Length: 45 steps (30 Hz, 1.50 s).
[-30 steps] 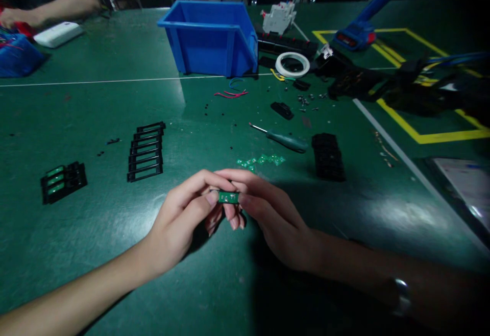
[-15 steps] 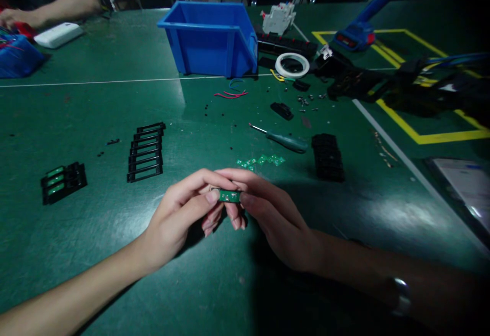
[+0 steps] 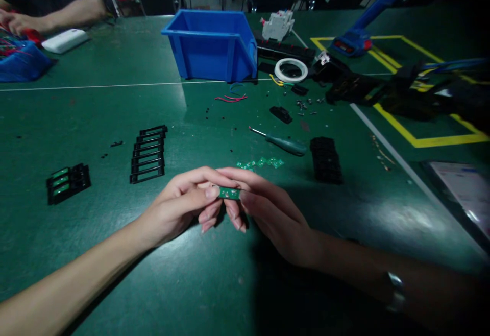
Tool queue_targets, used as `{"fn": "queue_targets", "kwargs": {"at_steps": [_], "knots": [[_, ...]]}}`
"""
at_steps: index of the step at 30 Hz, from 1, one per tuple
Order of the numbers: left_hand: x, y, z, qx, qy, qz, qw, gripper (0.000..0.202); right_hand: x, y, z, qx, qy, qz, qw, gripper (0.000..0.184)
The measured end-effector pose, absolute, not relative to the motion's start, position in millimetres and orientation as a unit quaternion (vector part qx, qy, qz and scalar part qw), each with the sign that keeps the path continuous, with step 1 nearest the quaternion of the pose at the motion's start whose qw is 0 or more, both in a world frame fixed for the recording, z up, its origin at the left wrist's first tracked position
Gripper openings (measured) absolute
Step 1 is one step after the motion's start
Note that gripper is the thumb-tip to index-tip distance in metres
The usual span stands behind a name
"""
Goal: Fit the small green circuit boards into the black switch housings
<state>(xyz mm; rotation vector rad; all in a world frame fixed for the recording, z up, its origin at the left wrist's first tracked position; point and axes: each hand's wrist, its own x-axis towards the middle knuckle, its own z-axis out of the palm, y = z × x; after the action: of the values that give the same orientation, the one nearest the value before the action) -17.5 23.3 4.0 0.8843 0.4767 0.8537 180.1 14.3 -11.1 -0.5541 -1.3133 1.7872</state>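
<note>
A small green circuit board (image 3: 229, 192) is pinched between both my hands just above the green table (image 3: 95, 234). My left hand (image 3: 179, 209) grips its left end with thumb and fingers. My right hand (image 3: 268, 211) holds the right end, fingers curled under it. More small green boards (image 3: 261, 163) lie on the table just beyond my hands.
Several black frames (image 3: 148, 153) lie in a row at left, with a black holder of green parts (image 3: 68, 183) further left. A screwdriver (image 3: 281, 142), a black stack (image 3: 326, 159), a blue bin (image 3: 212, 44), a tape roll (image 3: 291, 69) and loose wires (image 3: 231, 97) sit beyond. Another person's arm (image 3: 57, 17) rests at far left.
My hands have stayed pinched on the board, shifting only slightly. The view has tilted a little, so the table items sit lower in the frame.
</note>
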Motion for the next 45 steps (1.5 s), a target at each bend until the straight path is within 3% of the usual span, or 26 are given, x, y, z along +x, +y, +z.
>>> {"fn": "queue_targets", "kwargs": {"at_steps": [11, 20, 27, 45], "knots": [[-18.9, 27.6, 3.4, 0.36, 0.243, 0.4, 0.807, 0.018, 174.9, 15.7, -7.7, -0.253, -0.507, 0.707, 0.424, 0.039], [-13.6, 16.1, 3.8, 0.428, 0.353, 0.465, 0.69, 0.023, 172.8, 21.3, -9.2, -0.356, -0.475, 0.645, 0.481, 0.021], [-14.1, 17.6, 3.0, 0.424, 0.351, 0.471, 0.689, 0.023, 172.9, 22.1, -9.5, -0.371, -0.457, 0.645, 0.487, 0.013], [-11.3, 19.6, 0.1, 0.386, 0.356, 0.487, 0.698, 0.022, 174.2, 19.7, -7.1, -0.353, -0.485, 0.643, 0.475, 0.019]]}}
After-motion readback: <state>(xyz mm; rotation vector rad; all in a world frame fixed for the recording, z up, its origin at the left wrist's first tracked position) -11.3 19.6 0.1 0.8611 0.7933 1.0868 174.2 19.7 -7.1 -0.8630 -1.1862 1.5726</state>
